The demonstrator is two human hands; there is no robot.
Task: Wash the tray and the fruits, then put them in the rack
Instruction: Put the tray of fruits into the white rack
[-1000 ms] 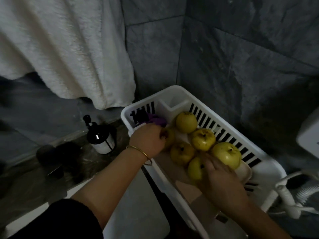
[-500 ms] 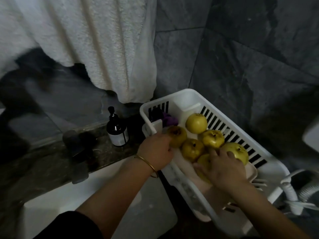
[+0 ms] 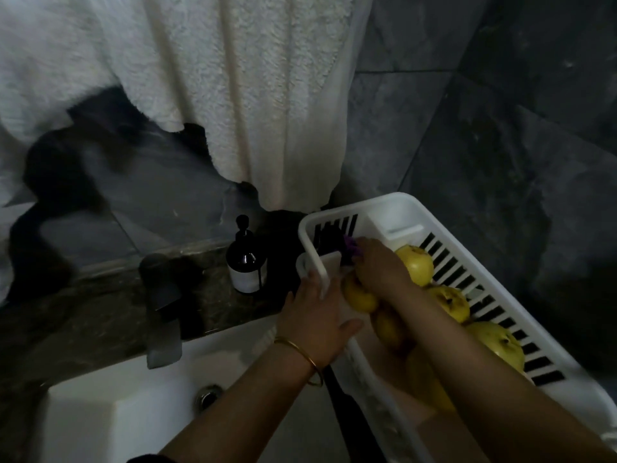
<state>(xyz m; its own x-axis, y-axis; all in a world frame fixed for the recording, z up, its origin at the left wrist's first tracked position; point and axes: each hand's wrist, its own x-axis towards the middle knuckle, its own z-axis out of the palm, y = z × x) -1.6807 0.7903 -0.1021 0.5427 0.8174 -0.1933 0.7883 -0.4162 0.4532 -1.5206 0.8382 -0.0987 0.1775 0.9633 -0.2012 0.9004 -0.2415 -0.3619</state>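
Right hand (image 3: 377, 267) had crossed over the yellow fruits (image 3: 415, 265) to the far corner of the dish rack (image 3: 384, 208), grip impossible to tell; left hand (image 3: 317, 315) lay spread against its rim

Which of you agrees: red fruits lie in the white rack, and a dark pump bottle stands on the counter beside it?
Not quite: the fruits are yellow, not red. The head view shows them lying in the white rack, with the dark pump bottle on the counter beside it.

Right hand (image 3: 377, 265) crossed over fruits (image 3: 415, 265) to rack (image 3: 400, 202) far corner; left hand (image 3: 317, 315) shifted to rack rim.
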